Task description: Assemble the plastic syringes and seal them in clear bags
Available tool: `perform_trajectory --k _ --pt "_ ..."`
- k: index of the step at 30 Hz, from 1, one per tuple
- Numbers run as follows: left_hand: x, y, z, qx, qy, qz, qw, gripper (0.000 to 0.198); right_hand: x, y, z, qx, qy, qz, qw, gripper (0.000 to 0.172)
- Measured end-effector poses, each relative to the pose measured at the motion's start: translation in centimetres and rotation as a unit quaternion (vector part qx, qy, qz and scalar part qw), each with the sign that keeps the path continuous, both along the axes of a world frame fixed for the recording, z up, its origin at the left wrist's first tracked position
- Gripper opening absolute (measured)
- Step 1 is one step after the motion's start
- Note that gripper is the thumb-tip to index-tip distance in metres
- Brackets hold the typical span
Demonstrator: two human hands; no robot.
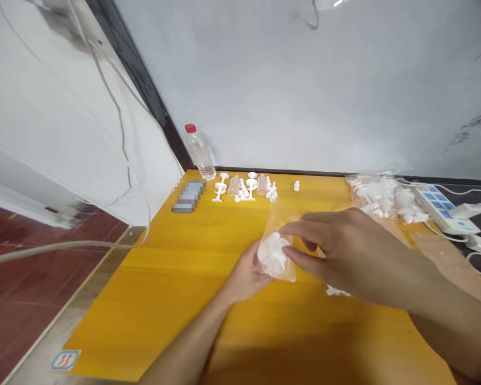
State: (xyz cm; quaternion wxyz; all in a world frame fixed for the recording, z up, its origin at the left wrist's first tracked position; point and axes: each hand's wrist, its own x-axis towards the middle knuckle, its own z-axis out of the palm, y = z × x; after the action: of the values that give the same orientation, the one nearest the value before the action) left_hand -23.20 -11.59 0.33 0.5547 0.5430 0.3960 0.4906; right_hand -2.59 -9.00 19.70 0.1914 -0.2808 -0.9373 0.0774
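A clear plastic bag (287, 270) with white plastic pieces (271, 254) inside lies in my left hand (246, 271). That hand's fingers are curled round the bag from behind and partly hidden. From the right, my right hand (336, 243) reaches over the bag. Its thumb and forefinger are apart at the white pieces, and I see nothing held between them. Beyond the bag, white stemmed plastic pieces (251, 186), clear cylinders (234, 186) and small white figures (271, 190) form a row. One more small white figure (296, 186) stands to their right.
On the yellow table (176, 299), a water bottle (201, 155) stands at the back left, near a blurred phone-like object (189, 195). A plastic bag of white parts (379, 195) lies at the right beside a power strip (444, 207). A white cable (116, 247) crosses the left side.
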Motion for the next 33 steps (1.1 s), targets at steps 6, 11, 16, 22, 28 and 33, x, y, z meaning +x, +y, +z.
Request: perform_trajectory --k 6,11,16,22,28,33 --pt "0.0 0.0 -1.0 -0.003 -0.003 -0.009 1.0 0.053 0.9 13.7 -3.8 -0.037 0.053 -0.308 0.949 0.032" --pt "-0.1 0.0 -1.1 -0.013 -0.004 -0.012 1.0 0.058 -1.2 22.1 -11.8 -0.146 -0.071 -0.397 0.903 0.033" --pt "-0.1 -0.1 -1.3 -0.026 -0.025 -0.02 0.999 0.061 -1.5 20.8 -12.4 -0.167 -0.053 -0.384 0.907 0.023" --pt "-0.3 0.1 -1.1 -0.027 -0.028 -0.017 0.999 0.063 1.6 6.8 -2.4 -0.068 0.203 -0.19 0.958 0.022" --pt "-0.1 0.0 -0.5 -0.02 -0.018 -0.012 1.0 0.066 0.3 0.2 0.0 -0.066 0.026 0.032 0.997 0.02" --pt "-0.1 -0.1 -1.0 -0.004 0.004 -0.013 1.0 0.049 1.4 9.9 -2.4 -0.056 0.1 -0.197 0.974 0.039"
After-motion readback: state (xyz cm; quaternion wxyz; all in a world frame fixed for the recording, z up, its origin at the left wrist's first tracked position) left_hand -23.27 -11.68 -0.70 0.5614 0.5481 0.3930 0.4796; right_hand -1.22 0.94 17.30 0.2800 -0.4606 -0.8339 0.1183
